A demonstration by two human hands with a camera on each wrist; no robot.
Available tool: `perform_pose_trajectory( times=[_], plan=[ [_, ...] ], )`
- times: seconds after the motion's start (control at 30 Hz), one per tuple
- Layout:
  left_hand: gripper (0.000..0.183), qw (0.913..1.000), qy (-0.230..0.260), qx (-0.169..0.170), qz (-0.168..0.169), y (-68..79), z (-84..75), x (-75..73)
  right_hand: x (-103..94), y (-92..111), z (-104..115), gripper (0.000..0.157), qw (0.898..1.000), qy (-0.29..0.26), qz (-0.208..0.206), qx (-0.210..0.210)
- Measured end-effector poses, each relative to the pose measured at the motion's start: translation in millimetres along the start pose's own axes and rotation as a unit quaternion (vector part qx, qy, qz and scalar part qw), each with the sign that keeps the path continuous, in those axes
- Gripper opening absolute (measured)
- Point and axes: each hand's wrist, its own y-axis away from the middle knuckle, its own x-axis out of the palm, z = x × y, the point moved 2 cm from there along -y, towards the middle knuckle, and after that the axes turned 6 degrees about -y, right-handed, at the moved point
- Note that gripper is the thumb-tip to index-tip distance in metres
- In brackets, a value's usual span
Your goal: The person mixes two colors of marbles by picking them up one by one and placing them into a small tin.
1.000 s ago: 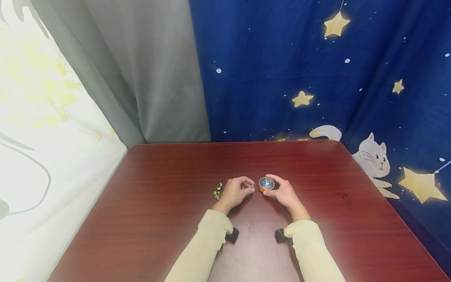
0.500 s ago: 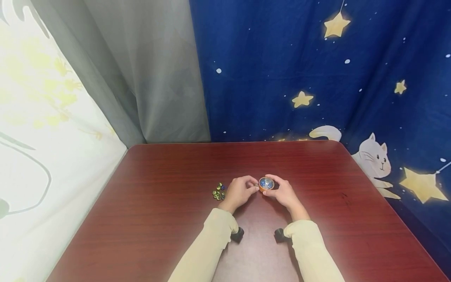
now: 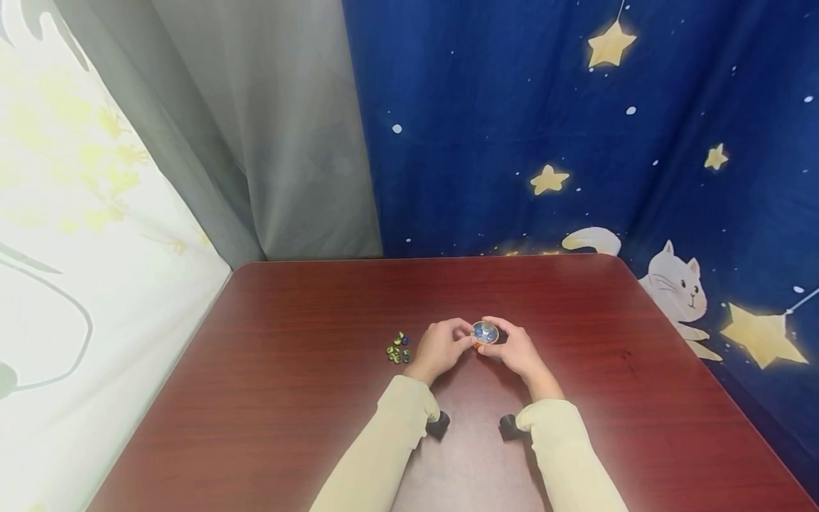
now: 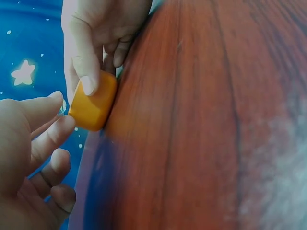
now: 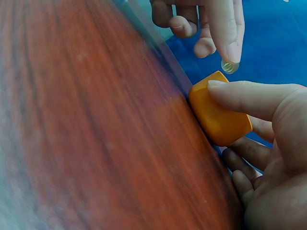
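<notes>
A small orange bowl (image 5: 218,115) stands on the table, with several blue marbles (image 3: 484,333) visible inside from the head view. My right hand (image 3: 518,352) holds the bowl by its right side, thumb at the near wall and fingers at the far one. Between thumb and forefinger, my left hand (image 3: 441,348) pinches a clear glass marble (image 5: 230,66) with greenish streaks. That marble is at the bowl's rim, just above it in the right wrist view. The left hand's other fingers are loosely bent, and in the left wrist view they are apart from the bowl.
Several green, yellowish and dark blue marbles (image 3: 397,353) lie loose on the table left of my left hand. The dark red wooden table (image 3: 288,398) reaches back to a grey curtain (image 3: 307,142) and a blue starry curtain (image 3: 473,142).
My left hand has moved right, from beside the loose marbles to the bowl's rim, carrying the marble. The loose marbles are now more exposed. My right hand and the bowl have stayed nearly still.
</notes>
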Motion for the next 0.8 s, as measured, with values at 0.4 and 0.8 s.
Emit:
perform_pose_trajectory(
  times=[0.4, 0.8],
  plan=[
    [0.013, 1.0000, 0.003, 0.000, -0.004, -2.2, 3.6, 5.1, 0.0, 0.0, -0.5, 0.063, 1.000, 0.003, 0.003, 0.002],
    [0.015, 1.0000, -0.005, 0.003, -0.006, -2.1, 3.4, 6.1, 1.3, -0.2, -4.0, 0.064, 1.000, -0.009, -0.002, -0.002]
  ],
)
